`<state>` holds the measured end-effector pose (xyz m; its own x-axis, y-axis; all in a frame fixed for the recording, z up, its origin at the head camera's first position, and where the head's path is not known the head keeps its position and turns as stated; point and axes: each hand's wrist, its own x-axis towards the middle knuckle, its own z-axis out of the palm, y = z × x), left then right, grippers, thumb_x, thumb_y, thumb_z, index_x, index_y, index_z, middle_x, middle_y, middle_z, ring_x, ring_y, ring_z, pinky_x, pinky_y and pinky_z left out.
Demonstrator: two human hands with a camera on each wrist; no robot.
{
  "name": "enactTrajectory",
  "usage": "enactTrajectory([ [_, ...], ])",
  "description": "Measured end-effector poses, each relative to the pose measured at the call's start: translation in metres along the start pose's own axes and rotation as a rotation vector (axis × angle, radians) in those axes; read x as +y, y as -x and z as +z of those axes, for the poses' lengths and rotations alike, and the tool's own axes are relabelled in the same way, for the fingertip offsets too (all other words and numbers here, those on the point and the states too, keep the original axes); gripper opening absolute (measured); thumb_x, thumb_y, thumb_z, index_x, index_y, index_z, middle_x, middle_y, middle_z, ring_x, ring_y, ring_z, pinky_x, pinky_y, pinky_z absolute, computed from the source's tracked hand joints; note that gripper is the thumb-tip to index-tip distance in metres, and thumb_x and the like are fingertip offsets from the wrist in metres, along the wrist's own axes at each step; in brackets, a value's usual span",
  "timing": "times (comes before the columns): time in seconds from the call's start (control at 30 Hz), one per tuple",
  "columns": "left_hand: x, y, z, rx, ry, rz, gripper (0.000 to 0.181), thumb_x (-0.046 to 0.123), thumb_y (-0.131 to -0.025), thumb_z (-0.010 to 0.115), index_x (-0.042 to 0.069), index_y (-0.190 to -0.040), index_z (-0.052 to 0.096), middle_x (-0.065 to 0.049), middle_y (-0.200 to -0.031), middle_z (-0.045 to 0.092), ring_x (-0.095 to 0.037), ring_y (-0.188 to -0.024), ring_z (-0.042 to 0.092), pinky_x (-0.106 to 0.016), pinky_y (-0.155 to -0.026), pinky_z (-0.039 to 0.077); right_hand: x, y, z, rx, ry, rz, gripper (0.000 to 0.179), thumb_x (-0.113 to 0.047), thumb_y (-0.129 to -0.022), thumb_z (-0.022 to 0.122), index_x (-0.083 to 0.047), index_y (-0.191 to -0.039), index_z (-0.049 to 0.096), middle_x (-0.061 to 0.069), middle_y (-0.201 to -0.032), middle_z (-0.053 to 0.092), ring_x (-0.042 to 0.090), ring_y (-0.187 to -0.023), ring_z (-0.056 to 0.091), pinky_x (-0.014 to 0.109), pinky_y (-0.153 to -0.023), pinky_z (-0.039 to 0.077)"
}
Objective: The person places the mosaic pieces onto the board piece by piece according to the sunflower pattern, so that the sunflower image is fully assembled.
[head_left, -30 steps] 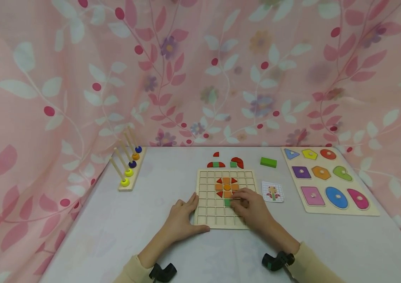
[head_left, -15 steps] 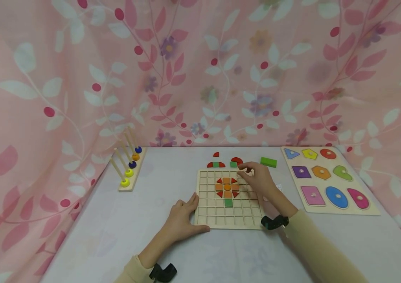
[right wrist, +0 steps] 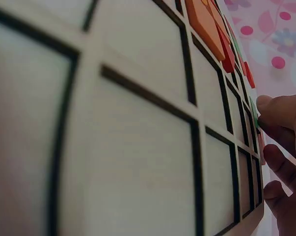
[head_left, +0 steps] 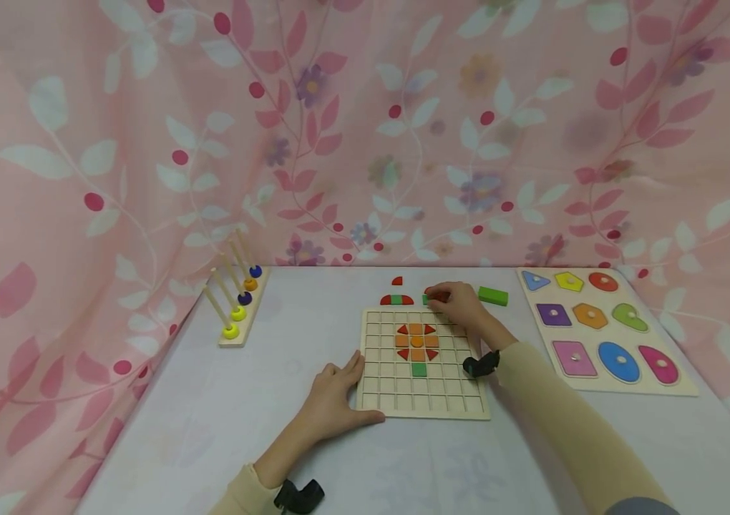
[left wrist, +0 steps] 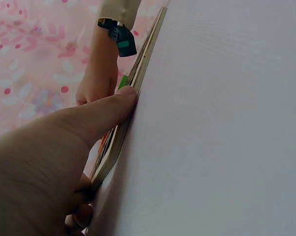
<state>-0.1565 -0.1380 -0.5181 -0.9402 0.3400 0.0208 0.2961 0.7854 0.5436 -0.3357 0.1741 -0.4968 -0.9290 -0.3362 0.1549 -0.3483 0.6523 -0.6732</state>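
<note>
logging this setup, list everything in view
Board: 1, pale wood, centre
Squares: 5, four orange, one green, on board
Disc: 1, orange, on board
Triangles: 4, red, on board
Loose pieces: several, red and green, beyond board
Block: 1, green, right of those
Shape puzzle: 1, multicoloured, right
Ring stand: 1, wooden, coloured rings, left
Table: 1, white, beneath
Curtain: 1, pink floral, behind
Cameras: 2, black, wrists
Sleeves: 2, beige, forearms
Left hand: 1, board's left edge
Right hand: 1, at loose pieces

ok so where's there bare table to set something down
Bare tabletop lies between the peg rack and the grid board, beyond the left hand. More lies before the board's near edge, between left hand and right sleeve. It's crowded past the far edge: red and green pieces, right hand, green block.
</note>
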Motion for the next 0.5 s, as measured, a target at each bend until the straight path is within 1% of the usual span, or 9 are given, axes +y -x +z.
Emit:
enactTrajectory([
  [0.1, 0.0001, -0.0008, 0.0005, -0.003, -0.003, 0.004, 0.117, 0.072, -0.076, 0.085, 0.007, -0.163, 0.041, -0.006, -0.172, 0.033, -0.012, -0.089, 0.036, -0.03, -0.077, 0.031, 0.0027, -0.0022, 0.0, 0.014, -0.012, 0.018, 0.028, -0.012, -0.099, 0.075, -0.001, -0.125, 0.077, 0.018, -0.12, 0.076, 0.034, -0.105, 0.068, 0.051, -0.094, 0.053],
  [0.2, 0.0003, -0.001, 0.0006, -0.003, 0.002, 0.0, 0.117, 0.072, -0.075, 0.085, 0.007, -0.163, 0.041, -0.006, -0.172, 0.033, -0.012, -0.09, 0.036, -0.03, -0.076, 0.031, 0.0041, -0.0033, -0.0013, 0.015, -0.005, 0.038, 0.028, -0.012, -0.099, 0.075, -0.001, -0.125, 0.076, 0.02, -0.122, 0.075, 0.036, -0.108, 0.067, 0.053, -0.095, 0.053],
  [0.37, 0.0006, -0.0008, 0.0, -0.002, -0.002, -0.008, 0.116, 0.071, -0.075, 0.085, 0.007, -0.162, 0.042, -0.005, -0.172, 0.034, -0.012, -0.09, 0.036, -0.03, -0.075, 0.031, 0.005, -0.0054, -0.004, -0.018, 0.007, 0.068, 0.031, -0.015, -0.099, 0.076, 0.0, -0.125, 0.076, 0.021, -0.124, 0.074, 0.036, -0.108, 0.066, 0.052, -0.097, 0.052],
  [0.5, 0.0008, -0.0005, -0.0008, -0.004, -0.001, -0.009, 0.116, 0.07, -0.075, 0.086, 0.007, -0.162, 0.042, -0.006, -0.172, 0.034, -0.012, -0.09, 0.036, -0.03, -0.076, 0.031, 0.0069, -0.0089, -0.0051, -0.049, 0.036, 0.061, 0.031, -0.016, -0.099, 0.077, 0.0, -0.125, 0.076, 0.021, -0.126, 0.072, 0.035, -0.111, 0.064, 0.052, -0.1, 0.051],
])
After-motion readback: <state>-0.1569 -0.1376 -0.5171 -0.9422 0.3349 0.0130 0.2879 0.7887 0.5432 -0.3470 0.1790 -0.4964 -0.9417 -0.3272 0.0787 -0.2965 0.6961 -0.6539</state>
